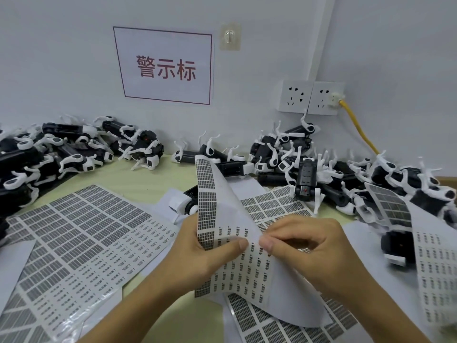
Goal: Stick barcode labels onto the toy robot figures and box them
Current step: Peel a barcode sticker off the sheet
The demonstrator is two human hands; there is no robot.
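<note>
Head cam: both hands meet over the near-middle of the worktop (153, 191), working one curled label sheet (222, 219). Left hand (197, 256) holds the sheet w/ thumb pressed on its printed face, fingers behind. Right hand (304, 246) pinches at the sheet's edge, thumb tip just beside the left thumb — looks like it's picking a label loose, tho no peeled label is visible yet.

Toy robot figures (306, 179) lie in piles along the far edge, left pile (61, 149) to right; one figure (185, 201) sits just behind the held sheet, partly hidden. More label sheets (81, 231) lie flat at the near-left and under the hands. No box in view.

Judgement: early stage, label not yet on a figure. To do it well: bend the backing sharply so a corner lifts, catch only that corner w/ a nail, peel slow so it doesn't curl or take a neighbour, keep the sticky side off the fingers.
</note>
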